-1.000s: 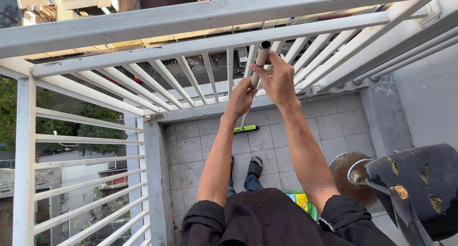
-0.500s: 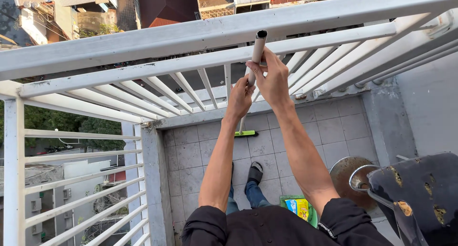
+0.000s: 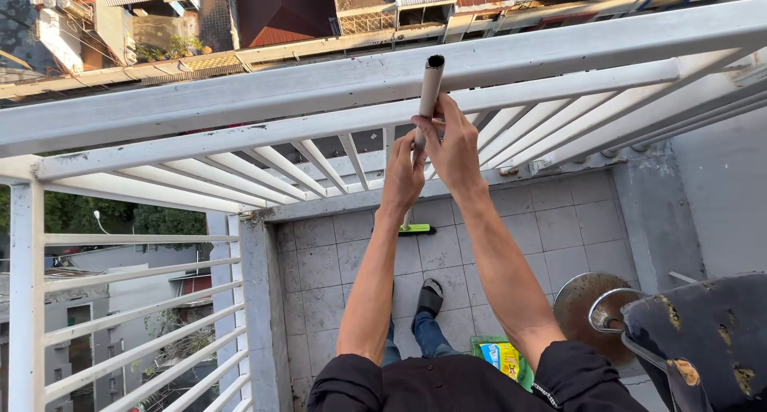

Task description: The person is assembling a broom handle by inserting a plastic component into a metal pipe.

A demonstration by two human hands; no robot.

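Grey floor tiles [image 3: 471, 244] fill a narrow balcony, fenced by a white metal railing [image 3: 264, 132] with rooftops and trees far below beyond it. Both hands are up at the rail, wrapped around a long pale broom handle [image 3: 431, 80]. Right hand [image 3: 453, 150] grips the pole high up, fingers curled tight around it just under the open hollow tip. Left hand [image 3: 403, 172] is clamped on the same pole just beneath, the two hands nearly touching. That handle stands close to upright, its top crossing in front of the upper rails, and it runs down between the arms to a green broom head [image 3: 417, 230] resting on the tiles near the foot of the railing. Lower down, a sandalled foot [image 3: 430, 297] is planted on the floor. Off to the right sit a round rusty metal pan [image 3: 587, 300] and a worn dark seat [image 3: 703, 340], with a green packet [image 3: 502, 354] on the floor near the black sleeves.
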